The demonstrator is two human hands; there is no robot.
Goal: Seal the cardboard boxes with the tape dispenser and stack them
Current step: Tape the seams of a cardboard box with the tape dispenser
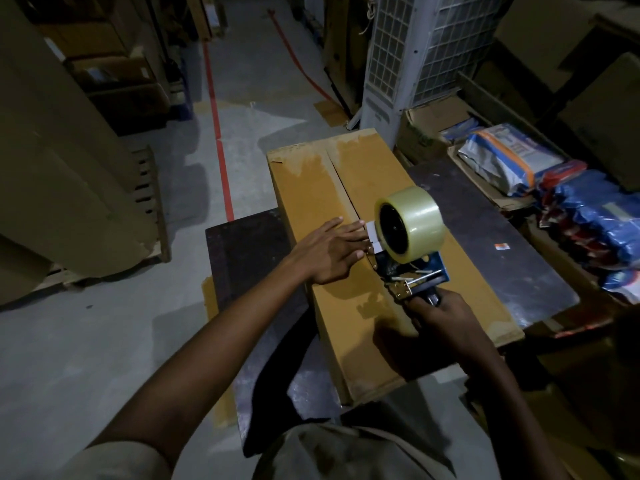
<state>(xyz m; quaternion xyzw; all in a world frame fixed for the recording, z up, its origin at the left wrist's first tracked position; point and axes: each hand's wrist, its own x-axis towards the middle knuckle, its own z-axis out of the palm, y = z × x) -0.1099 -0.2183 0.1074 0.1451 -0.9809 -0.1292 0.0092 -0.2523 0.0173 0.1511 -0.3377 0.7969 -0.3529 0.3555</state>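
Head view: cardboard box (pixel 311 192) lies lengthwise on the dark worktop (pixel 485 244), its centre seam showing untaped beyond my hands. Left hand (pixel 329 252), fingers straight and together, presses the flap beside the tape dispenser (pixel 410 237). Right hand (pixel 440 317) grips the dispenser's handle. I judge sealing to be the step in hand; next, draw the dispenser along the seam. Bagged goods (pixel 588 216) crowd the right side; nothing lies across the seam.

A long cardboard box (pixel 377 258) lies on a dark table (pixel 498 258). On the box's centre seam, the left hand (pixel 329 252) presses flat beside the tape dispenser (pixel 408 251), whose handle the right hand (pixel 441 315) grips.
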